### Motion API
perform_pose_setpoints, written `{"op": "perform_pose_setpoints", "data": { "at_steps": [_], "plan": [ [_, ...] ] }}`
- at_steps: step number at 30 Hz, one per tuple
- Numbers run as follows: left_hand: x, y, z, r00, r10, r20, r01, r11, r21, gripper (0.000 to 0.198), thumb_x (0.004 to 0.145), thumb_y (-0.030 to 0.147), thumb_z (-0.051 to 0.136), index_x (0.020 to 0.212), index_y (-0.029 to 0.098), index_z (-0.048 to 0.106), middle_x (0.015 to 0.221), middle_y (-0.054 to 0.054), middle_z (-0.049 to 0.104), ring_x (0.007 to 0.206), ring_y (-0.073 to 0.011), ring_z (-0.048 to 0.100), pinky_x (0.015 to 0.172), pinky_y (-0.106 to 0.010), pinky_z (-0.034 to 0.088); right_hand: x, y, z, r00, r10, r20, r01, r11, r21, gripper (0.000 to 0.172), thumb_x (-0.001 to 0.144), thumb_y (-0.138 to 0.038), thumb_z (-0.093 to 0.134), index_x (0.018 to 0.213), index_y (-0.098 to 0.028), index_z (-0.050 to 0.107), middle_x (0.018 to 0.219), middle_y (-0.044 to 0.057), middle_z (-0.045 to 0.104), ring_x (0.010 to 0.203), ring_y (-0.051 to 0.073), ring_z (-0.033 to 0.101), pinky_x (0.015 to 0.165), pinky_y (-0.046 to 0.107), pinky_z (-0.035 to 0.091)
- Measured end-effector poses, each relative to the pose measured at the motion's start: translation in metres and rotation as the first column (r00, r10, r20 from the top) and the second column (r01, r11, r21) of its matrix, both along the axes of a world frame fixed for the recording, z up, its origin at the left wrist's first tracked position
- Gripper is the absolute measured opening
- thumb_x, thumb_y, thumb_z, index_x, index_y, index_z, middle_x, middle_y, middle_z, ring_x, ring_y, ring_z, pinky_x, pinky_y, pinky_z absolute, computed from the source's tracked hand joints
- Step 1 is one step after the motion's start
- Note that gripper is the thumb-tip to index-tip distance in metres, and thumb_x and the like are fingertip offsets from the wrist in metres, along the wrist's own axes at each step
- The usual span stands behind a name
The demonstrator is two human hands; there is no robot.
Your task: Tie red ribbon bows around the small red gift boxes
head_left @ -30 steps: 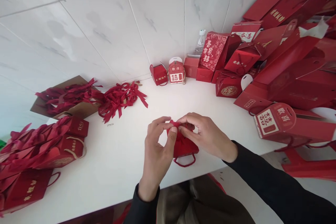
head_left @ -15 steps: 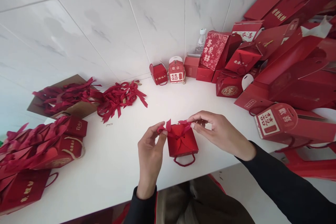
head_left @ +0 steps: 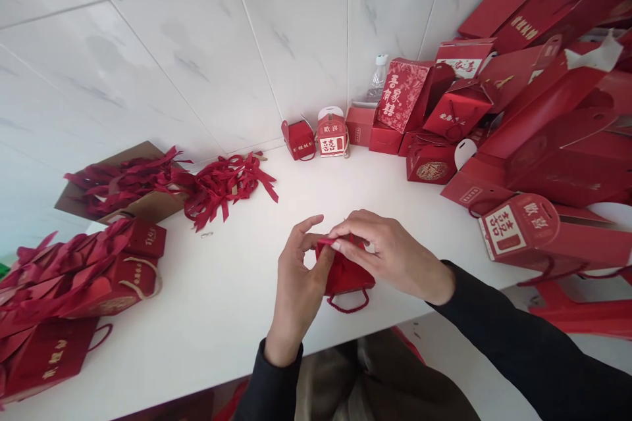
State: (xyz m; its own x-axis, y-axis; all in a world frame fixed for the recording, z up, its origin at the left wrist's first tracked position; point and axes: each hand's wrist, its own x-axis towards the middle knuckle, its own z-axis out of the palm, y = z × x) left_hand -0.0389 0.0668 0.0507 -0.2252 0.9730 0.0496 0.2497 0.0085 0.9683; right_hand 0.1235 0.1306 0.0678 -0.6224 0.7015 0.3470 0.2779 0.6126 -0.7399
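A small red gift box [head_left: 348,278] with a rope handle [head_left: 348,308] stands on the white table close to its front edge. Above its top, my left hand [head_left: 303,270] pinches a red ribbon [head_left: 326,241] between thumb and a finger, its index finger raised. From the other side my right hand [head_left: 382,247] grips the same ribbon, thumb and fingertips meeting the left hand's. The fingers cover most of the ribbon and the back part of the box top.
Red ribbons [head_left: 230,184] lie in a heap beside an open cardboard box [head_left: 162,209] of more ribbons. Several ribboned gift boxes [head_left: 131,276] stand at the left. A large pile of red boxes [head_left: 557,138] fills the right, with a plastic bottle [head_left: 378,79] behind.
Both hands have come together over the box; before, they held the ribbon's two ends apart at either side. The right hand moved left, and the left hand shifted slightly right.
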Motion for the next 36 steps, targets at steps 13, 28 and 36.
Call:
{"op": "perform_pose_setpoints", "data": {
  "at_steps": [13,28,36],
  "plan": [
    [-0.004,0.002,-0.002,0.975,-0.079,0.208,0.094,0.993,-0.066,0.028,0.094,0.046,0.059,0.091,0.019,0.069,0.091,-0.005,0.073,0.083,-0.0178,0.064,0.078,-0.029,0.05,0.018,0.001,0.002,0.979,-0.165,0.117,0.172,0.983,-0.055,0.01,0.097,-0.027,0.057,0.099,-0.026,0.067,0.096,0.003,0.074,0.083,0.02,0.068,0.07,0.033,0.053],
    [0.014,0.001,-0.001,0.931,0.268,0.249,-0.241,0.961,-0.135,0.02,0.089,0.034,0.061,0.092,0.019,0.073,0.073,0.0,0.063,0.069,-0.0133,0.054,0.064,-0.025,0.044,0.023,-0.009,0.016,0.973,-0.045,0.225,0.065,0.995,-0.082,0.004,0.097,-0.023,0.059,0.096,-0.025,0.062,0.088,0.0,0.069,0.078,0.018,0.064,0.073,0.033,0.05],
    [0.015,-0.002,0.013,0.998,0.066,-0.019,-0.068,0.991,-0.111,0.025,0.093,0.03,0.055,0.11,0.02,0.071,0.101,-0.006,0.073,0.086,-0.0187,0.065,0.076,-0.031,0.051,0.001,-0.004,0.005,0.992,-0.118,0.04,0.121,0.987,-0.104,0.009,0.097,-0.018,0.058,0.095,-0.024,0.064,0.099,0.0,0.072,0.084,0.016,0.067,0.066,0.027,0.049]
  ]
}}
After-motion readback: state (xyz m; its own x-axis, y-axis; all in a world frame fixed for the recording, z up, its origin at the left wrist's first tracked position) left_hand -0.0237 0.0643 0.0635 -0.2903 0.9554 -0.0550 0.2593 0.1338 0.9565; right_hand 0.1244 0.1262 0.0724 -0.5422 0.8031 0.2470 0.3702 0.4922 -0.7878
